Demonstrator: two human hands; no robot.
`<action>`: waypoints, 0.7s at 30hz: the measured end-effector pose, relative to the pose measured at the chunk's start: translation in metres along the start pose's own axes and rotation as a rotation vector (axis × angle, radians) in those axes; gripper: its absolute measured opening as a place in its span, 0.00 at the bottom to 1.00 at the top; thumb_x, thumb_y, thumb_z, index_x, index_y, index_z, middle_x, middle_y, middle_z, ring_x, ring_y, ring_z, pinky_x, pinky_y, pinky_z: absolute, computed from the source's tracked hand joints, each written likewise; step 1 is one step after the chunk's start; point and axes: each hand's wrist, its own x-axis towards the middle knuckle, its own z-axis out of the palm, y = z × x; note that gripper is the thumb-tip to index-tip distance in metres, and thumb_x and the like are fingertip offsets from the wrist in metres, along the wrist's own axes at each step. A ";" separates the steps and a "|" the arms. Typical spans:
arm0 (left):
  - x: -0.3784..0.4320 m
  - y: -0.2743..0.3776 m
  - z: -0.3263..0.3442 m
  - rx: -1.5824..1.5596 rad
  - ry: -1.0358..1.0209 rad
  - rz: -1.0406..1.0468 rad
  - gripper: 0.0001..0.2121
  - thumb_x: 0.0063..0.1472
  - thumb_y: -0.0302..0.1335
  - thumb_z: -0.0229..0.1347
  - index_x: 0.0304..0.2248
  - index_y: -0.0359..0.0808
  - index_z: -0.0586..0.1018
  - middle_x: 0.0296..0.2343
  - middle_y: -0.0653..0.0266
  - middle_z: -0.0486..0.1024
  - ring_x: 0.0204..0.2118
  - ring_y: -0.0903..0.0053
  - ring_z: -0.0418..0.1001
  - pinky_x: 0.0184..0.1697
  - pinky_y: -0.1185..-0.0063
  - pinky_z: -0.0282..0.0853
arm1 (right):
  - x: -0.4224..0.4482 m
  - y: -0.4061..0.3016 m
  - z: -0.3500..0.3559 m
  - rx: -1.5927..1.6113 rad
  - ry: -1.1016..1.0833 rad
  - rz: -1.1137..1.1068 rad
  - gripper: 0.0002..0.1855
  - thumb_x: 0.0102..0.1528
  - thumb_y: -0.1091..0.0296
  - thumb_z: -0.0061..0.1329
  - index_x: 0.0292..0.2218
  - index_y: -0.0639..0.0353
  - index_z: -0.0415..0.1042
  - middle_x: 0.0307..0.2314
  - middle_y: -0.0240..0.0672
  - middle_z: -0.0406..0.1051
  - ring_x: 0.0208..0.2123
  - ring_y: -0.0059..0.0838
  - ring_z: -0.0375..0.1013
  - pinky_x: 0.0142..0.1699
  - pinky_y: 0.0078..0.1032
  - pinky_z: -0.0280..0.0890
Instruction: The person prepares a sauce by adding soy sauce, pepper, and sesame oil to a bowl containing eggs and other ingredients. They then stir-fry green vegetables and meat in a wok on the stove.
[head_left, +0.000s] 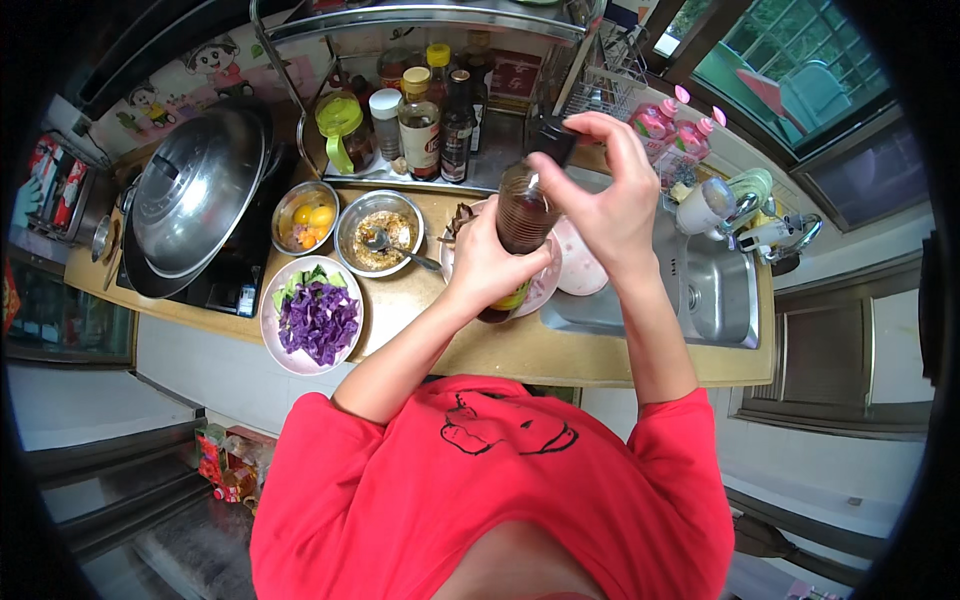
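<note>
My left hand (487, 262) is wrapped around a ribbed clear bottle (523, 210) of dark liquid, held over the counter. The thumb and forefinger of my right hand (611, 184) are on the bottle's black cap (553, 140). Whether the cap is loose cannot be seen. Behind the bottle, a plate (553, 274) with dark pieces at its left edge is partly hidden. To the left stands a metal bowl (417, 214) of chopped seasoning with a metal spoon (424, 261) in it. Beside it, another metal bowl (279, 238) holds egg yolks.
A plate (268, 330) of purple cabbage and cut cucumber sits at the counter's front edge. A lidded wok (199, 187) stands on the cooktop at left. Several condiment bottles (420, 135) fill the rack. A white plate (581, 259) and the steel sink (724, 289) are at right.
</note>
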 end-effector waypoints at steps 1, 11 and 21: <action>0.004 0.002 0.003 0.046 0.016 0.023 0.25 0.36 0.34 0.58 0.36 0.33 0.67 0.27 0.54 0.72 0.32 0.63 0.72 0.36 0.72 0.66 | 0.001 0.003 -0.003 0.018 0.002 0.084 0.22 0.35 0.66 0.58 0.32 0.64 0.66 0.28 0.36 0.67 0.26 0.28 0.67 0.34 0.23 0.63; 0.074 -0.020 0.027 -0.008 0.161 0.123 0.26 0.37 0.35 0.61 0.34 0.31 0.64 0.28 0.50 0.71 0.33 0.58 0.70 0.35 0.71 0.65 | 0.025 0.039 0.031 -0.120 -0.052 0.187 0.19 0.43 0.55 0.51 0.30 0.64 0.69 0.14 0.37 0.66 0.14 0.25 0.64 0.21 0.23 0.59; 0.109 -0.105 0.033 -0.293 -0.076 -0.301 0.33 0.48 0.27 0.53 0.50 0.23 0.50 0.41 0.53 0.65 0.41 0.74 0.65 0.44 0.81 0.59 | 0.052 0.090 0.111 -0.457 -0.141 0.195 0.23 0.48 0.54 0.44 0.29 0.71 0.59 0.25 0.51 0.67 0.25 0.48 0.70 0.29 0.37 0.66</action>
